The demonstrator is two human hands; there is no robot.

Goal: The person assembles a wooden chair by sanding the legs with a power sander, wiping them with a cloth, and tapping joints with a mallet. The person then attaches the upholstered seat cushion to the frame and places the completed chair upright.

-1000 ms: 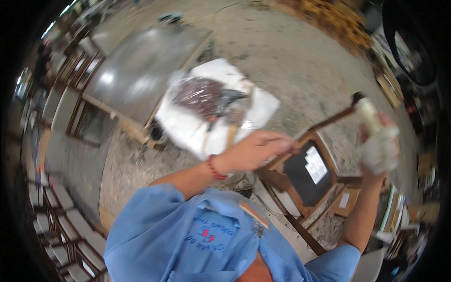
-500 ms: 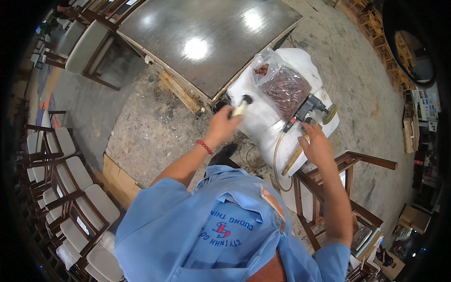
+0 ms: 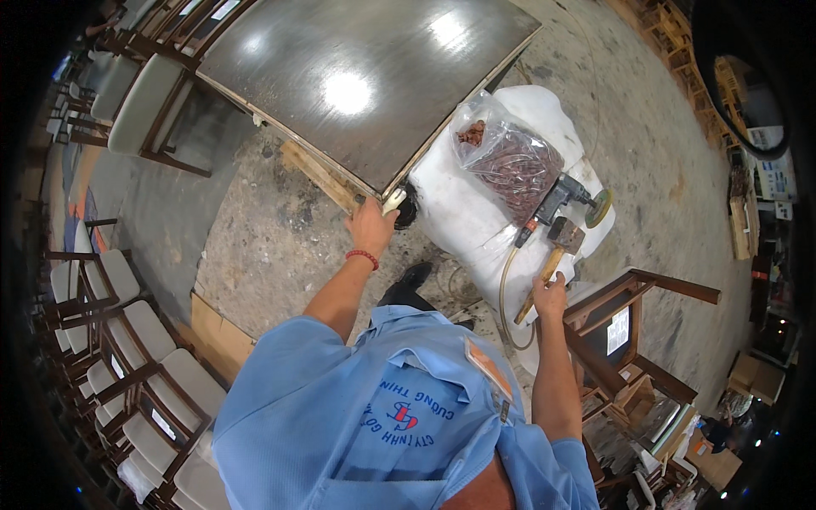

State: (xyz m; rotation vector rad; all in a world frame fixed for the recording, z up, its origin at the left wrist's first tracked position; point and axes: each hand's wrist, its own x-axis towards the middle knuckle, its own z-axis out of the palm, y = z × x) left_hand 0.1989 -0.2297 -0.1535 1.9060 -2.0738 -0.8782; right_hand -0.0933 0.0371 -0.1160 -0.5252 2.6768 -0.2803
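Observation:
My left hand (image 3: 371, 224) is closed around a short cream-coloured tool (image 3: 393, 201) beside the near corner of a dark, glossy tabletop (image 3: 365, 110). Fingers hide part of the tool, so its exact kind is unclear. My right hand (image 3: 549, 294) grips the wooden handle of a mallet (image 3: 564, 235) with a blocky head, above the edge of a white padded bundle (image 3: 459, 221). Just beyond the mallet head lies an air sander (image 3: 557, 201) with a round yellow-green pad and a hose. A clear plastic bag (image 3: 514, 161) of reddish-brown pieces rests on the bundle.
A wooden strip (image 3: 319, 174) runs along the tabletop's near left side. Upholstered chairs (image 3: 140, 327) are stacked at left, with another chair (image 3: 149, 102) farther back. At lower right, a dark wooden chair frame (image 3: 608, 340) stands close to my right forearm.
My left hand has moved left with the cream tool, to the tabletop's corner. The right hand has drawn nearer to me and closed on the mallet handle.

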